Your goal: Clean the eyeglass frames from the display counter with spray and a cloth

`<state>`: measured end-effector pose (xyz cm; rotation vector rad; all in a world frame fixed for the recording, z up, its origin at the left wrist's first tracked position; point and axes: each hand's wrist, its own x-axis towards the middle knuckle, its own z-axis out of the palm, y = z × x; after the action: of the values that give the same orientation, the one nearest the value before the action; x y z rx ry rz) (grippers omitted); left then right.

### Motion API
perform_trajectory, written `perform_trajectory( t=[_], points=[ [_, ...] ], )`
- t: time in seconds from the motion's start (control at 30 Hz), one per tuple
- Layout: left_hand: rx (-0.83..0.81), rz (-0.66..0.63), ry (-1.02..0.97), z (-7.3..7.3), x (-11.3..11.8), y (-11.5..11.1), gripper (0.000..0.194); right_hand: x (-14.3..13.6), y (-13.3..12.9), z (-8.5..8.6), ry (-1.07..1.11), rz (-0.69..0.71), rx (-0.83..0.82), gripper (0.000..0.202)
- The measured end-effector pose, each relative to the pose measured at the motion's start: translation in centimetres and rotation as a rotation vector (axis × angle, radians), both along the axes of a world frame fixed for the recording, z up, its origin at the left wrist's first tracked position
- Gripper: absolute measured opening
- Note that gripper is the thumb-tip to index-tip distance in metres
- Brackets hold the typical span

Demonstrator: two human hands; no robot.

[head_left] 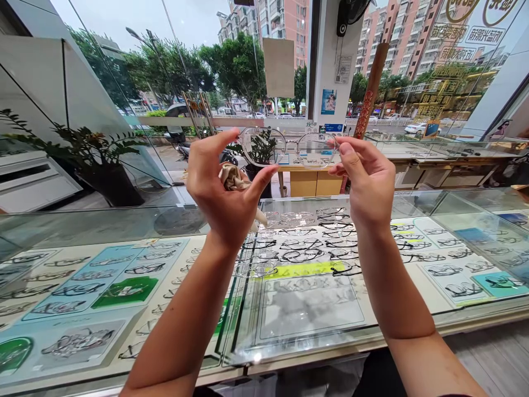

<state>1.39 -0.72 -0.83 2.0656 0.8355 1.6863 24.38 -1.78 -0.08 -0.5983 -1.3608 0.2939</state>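
Observation:
A pair of clear-framed eyeglasses (pixel 291 144) is held up at chest height above the glass counter, its two lenses facing me. My left hand (pixel 225 184) grips the left lens rim between thumb below and forefinger above. A crumpled beige cloth (pixel 232 177) is tucked in that same palm, with a corner hanging below the hand. My right hand (pixel 367 173) pinches the right end of the frame between thumb and fingers. The temple arms are hard to make out against the background.
Below my hands stands a glass display counter (pixel 306 336) with many eyeglasses (pixel 301 255) laid in rows. Potted plants (pixel 118 184) stand at the left and behind the glasses. Another counter (pixel 433 149) runs along the window, with a street outside.

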Motion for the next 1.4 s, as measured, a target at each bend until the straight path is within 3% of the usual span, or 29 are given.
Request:
perform_trajectory(
  t=[0.13,0.3,0.63,0.87,1.07,1.3,1.4],
  points=[
    [0.044,0.062,-0.134,-0.2,0.2,-0.1,0.079,0.2,-0.1,0.3,-0.011,0.077,-0.062,0.035],
    [-0.022,0.079,-0.171,-0.2,0.3,-0.5,0.080,0.3,-0.2,0.7,0.027,0.138,-0.130,0.031],
    [-0.179,-0.020,-0.102,-0.2,0.6,-0.8,0.064,0.1,-0.5,0.6,0.013,0.059,-0.179,0.039],
    [-0.050,0.132,-0.170,0.3,1.1,-0.8,0.071,0.3,-0.4,0.6,0.054,0.046,-0.210,0.033],
    [-0.112,0.002,-0.224,0.5,1.5,-1.0,0.073,0.5,-0.2,0.5,-0.018,0.044,-0.195,0.036],
    [-0.125,0.058,-0.292,1.0,1.5,-1.1,0.077,0.6,-0.1,0.3,-0.052,0.039,-0.146,0.037],
    [-0.189,-0.008,-0.269,1.0,1.4,-0.6,0.077,0.4,-0.5,0.4,-0.062,0.032,-0.126,0.038]
  ],
)
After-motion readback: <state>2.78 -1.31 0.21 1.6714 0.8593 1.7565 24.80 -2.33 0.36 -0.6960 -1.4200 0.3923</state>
